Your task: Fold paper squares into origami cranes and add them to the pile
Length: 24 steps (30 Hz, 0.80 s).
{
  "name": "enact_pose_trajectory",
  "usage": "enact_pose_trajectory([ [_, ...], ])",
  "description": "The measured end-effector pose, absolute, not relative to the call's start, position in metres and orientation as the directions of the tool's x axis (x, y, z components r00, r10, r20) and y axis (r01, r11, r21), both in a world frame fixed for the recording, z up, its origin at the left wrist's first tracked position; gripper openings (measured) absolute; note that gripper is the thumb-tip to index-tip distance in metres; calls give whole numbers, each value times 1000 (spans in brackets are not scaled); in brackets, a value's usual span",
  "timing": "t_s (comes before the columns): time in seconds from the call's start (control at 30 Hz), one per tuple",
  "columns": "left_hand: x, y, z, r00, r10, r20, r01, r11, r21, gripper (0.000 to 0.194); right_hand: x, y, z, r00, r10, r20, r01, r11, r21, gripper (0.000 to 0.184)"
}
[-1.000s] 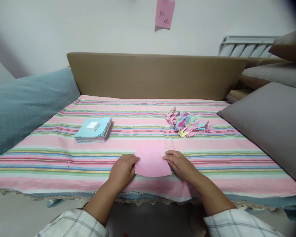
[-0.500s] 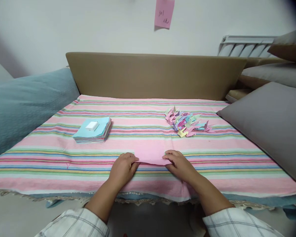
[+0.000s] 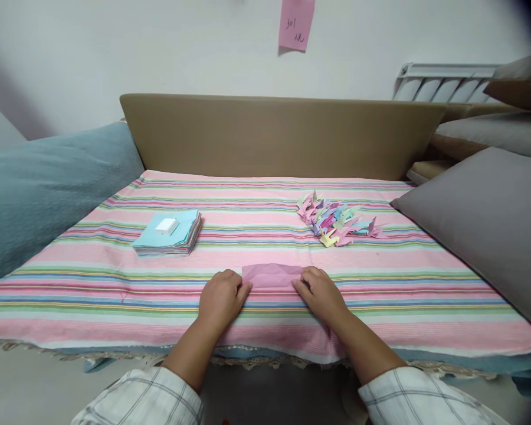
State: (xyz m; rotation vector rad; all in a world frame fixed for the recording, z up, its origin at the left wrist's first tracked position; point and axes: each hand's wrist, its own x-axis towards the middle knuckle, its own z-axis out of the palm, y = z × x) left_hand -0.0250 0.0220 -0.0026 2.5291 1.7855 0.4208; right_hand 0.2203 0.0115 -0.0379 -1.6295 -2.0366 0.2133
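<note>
A sheet of pink origami paper [image 3: 272, 276] is stretched between my hands, just above or on the striped cloth; I cannot tell which. Its near edge lies between my thumbs, and the far part looks darker, as if folded over. My left hand [image 3: 223, 298] pinches the left end, thumb in front and fingers curled behind. At the right end, my right hand [image 3: 321, 295] grips the paper in the same way. Beyond my right hand lies a pile of folded paper cranes [image 3: 331, 221] in several colours. Past my left hand is a stack of coloured paper sheets [image 3: 188, 236].
A small white block [image 3: 167, 225] rests on the paper stack. The striped cloth [image 3: 92, 277] covers the seat, ending at a lace-trimmed front edge. A blue cushion [image 3: 48, 189] flanks the left, grey cushions [image 3: 478, 218] the right, and a brown backrest [image 3: 274, 136] stands behind.
The pink paper has gone from a wider sheet with its near edge lifted to a narrower strip with its far part turned over. Both hands still hold its ends.
</note>
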Motion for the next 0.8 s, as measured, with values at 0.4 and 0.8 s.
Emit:
enact_pose_trajectory([
  [0.4,-20,26,-6,293,933,210,944,-317,90,28,214,13,-35,-66,961,269,890,179,-419,24],
  [0.8,-13,23,-22,473,771,426,811,-570,131,15,211,13,-40,-15,941,338,870,179,-459,16],
])
